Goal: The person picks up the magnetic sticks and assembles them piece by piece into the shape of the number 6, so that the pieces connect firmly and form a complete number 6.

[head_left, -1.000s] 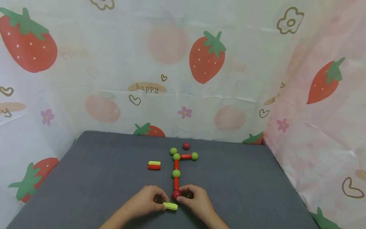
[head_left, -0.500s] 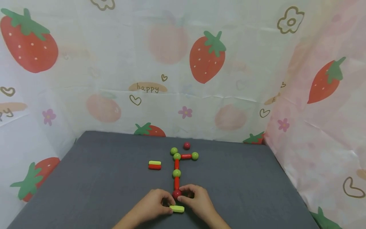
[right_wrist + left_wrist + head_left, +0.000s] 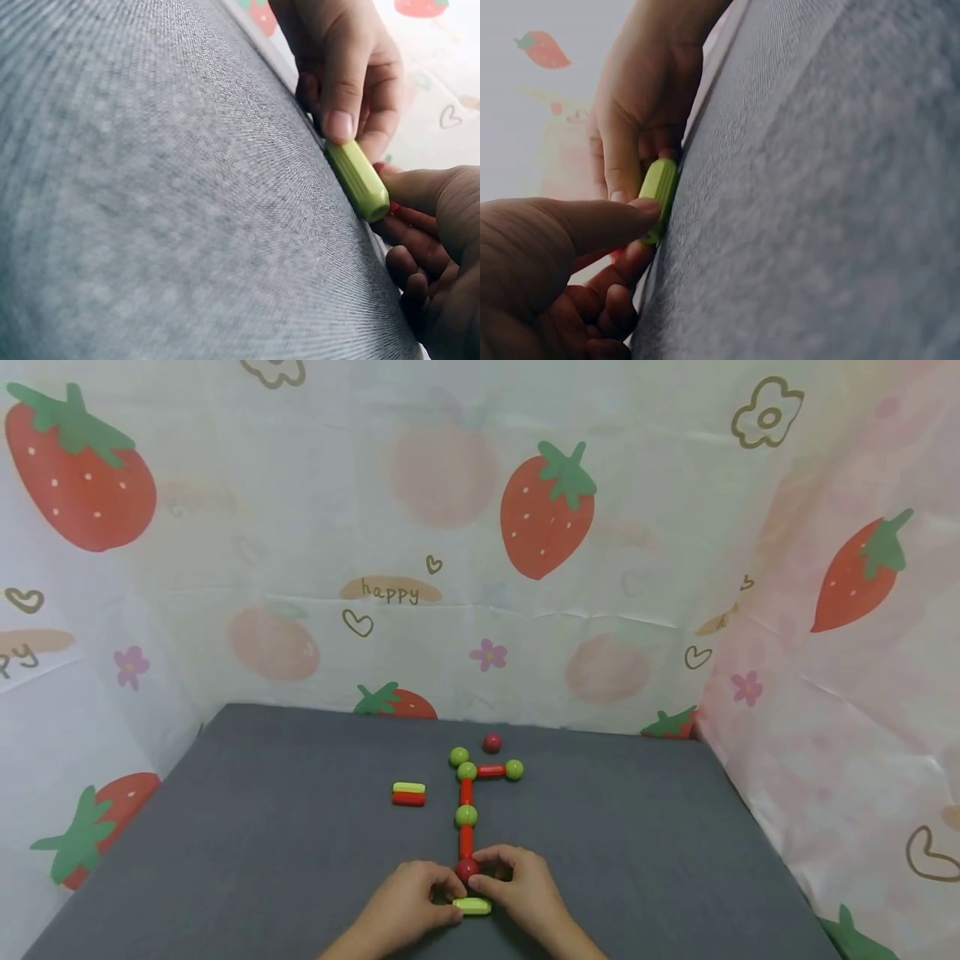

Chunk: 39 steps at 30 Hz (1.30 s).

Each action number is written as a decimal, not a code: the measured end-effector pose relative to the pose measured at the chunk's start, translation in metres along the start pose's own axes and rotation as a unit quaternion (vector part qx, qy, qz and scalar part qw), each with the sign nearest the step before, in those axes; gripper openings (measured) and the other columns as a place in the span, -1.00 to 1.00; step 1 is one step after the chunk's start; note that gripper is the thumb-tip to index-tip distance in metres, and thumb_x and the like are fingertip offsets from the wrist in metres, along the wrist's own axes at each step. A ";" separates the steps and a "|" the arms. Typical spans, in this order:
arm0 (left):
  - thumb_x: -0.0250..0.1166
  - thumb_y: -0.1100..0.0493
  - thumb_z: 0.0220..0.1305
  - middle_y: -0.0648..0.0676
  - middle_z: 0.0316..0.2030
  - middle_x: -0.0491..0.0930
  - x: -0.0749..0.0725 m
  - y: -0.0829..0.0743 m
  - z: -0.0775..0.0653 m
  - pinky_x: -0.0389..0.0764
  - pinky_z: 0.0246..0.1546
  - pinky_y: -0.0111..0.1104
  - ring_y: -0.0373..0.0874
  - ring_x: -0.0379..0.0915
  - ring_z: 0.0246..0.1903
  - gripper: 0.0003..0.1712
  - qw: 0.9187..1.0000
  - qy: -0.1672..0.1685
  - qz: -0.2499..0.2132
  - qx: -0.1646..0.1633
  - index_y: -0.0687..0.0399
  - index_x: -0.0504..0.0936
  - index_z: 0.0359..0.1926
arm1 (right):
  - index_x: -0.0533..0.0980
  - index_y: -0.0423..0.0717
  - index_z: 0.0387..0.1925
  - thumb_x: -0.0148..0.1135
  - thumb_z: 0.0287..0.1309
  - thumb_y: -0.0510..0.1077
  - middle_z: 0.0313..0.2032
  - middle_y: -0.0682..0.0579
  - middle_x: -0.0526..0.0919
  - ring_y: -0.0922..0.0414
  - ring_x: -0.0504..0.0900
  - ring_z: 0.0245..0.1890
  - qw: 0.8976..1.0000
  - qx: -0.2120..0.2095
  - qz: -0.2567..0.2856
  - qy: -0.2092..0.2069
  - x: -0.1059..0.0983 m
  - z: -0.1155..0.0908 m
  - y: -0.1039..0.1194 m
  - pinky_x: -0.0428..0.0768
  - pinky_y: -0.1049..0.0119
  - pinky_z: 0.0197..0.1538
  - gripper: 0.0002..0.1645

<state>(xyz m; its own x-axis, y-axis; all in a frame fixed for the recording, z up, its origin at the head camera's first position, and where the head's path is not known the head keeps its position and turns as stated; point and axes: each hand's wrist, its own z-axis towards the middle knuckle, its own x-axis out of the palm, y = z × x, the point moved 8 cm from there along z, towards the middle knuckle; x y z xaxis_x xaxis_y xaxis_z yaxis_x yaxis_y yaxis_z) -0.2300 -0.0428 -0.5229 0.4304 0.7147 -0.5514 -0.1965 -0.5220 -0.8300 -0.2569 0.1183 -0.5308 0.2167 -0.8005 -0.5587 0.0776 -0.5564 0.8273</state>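
Note:
My left hand (image 3: 408,906) pinches one end of a yellow-green ribbed stick (image 3: 472,907) between thumb and fingers, low over the grey cloth. In the right wrist view the stick (image 3: 358,180) shows its free end with a small recess. My right hand (image 3: 522,889) holds a dark red ball (image 3: 467,869) between thumb and index finger. This ball ends a chain on the table: a red stick (image 3: 467,842), a green ball (image 3: 466,815), another red stick (image 3: 467,792) and a second green ball (image 3: 467,772). The yellow-green stick lies crosswise just in front of the red ball.
From the chain's far ball a red stick (image 3: 491,771) runs right to a green ball (image 3: 514,769). A green ball (image 3: 459,757) and a dark red ball (image 3: 492,742) lie behind. Left of the chain, a yellow stick (image 3: 408,787) lies against a red stick (image 3: 408,799). Strawberry-print cloth (image 3: 480,643) surrounds the table.
My left hand has moved right with the yellow-green stick, bringing it in front of the red ball and more level. My right hand has stayed at the red ball.

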 end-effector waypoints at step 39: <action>0.60 0.07 0.07 -0.09 -0.21 0.72 -0.011 0.003 0.003 0.45 -0.43 -0.35 -0.21 0.43 -0.45 -0.65 0.982 -0.168 -0.019 -0.089 -0.03 0.75 -0.10 | 0.72 0.16 -0.26 0.63 -0.02 0.03 -0.29 0.27 0.67 0.29 0.63 -0.30 0.986 -0.069 -0.046 0.145 -0.006 -0.006 0.010 0.59 0.37 -0.22 -0.73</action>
<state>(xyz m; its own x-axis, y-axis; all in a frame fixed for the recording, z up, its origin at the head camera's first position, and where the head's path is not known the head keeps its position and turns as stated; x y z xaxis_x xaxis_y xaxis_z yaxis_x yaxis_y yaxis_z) -0.2386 -0.0511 -0.5195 0.1131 0.8325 -0.5424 -0.0153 -0.5443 -0.8387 -0.2513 0.1192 -0.5189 0.4696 -0.6401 -0.6081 0.2380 -0.5715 0.7853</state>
